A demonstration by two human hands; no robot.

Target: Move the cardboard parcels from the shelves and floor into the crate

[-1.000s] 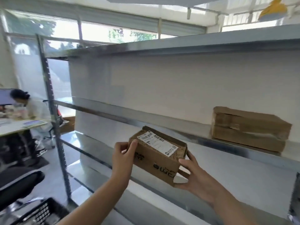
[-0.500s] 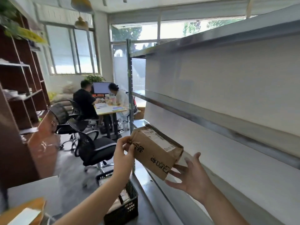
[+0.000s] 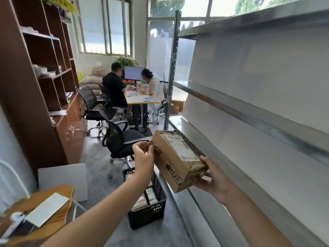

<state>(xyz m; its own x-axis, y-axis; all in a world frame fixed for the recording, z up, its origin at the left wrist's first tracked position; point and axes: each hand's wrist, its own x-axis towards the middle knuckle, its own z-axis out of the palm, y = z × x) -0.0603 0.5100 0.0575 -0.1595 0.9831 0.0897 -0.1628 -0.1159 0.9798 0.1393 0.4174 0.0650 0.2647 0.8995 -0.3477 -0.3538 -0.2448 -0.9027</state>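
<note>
I hold a brown cardboard parcel (image 3: 176, 159) with a white shipping label in the air, tilted, in front of the metal shelving (image 3: 258, 120). My left hand (image 3: 143, 156) grips its far left end. My right hand (image 3: 211, 175) supports its near right end from below. A black plastic crate (image 3: 156, 209) stands on the floor below and left of the parcel, with pale parcels inside it. My left forearm crosses in front of the crate's left side.
A black office chair (image 3: 121, 139) stands just beyond the crate. Two people sit at a desk (image 3: 140, 100) further back. A brown cabinet (image 3: 44, 86) lines the left wall. Cardboard boxes (image 3: 177, 106) lie on the floor behind the shelf post.
My view has swung left, away from the shelf where a second parcel lay. The held parcel has come off the shelf and now hangs above the crate area.
</note>
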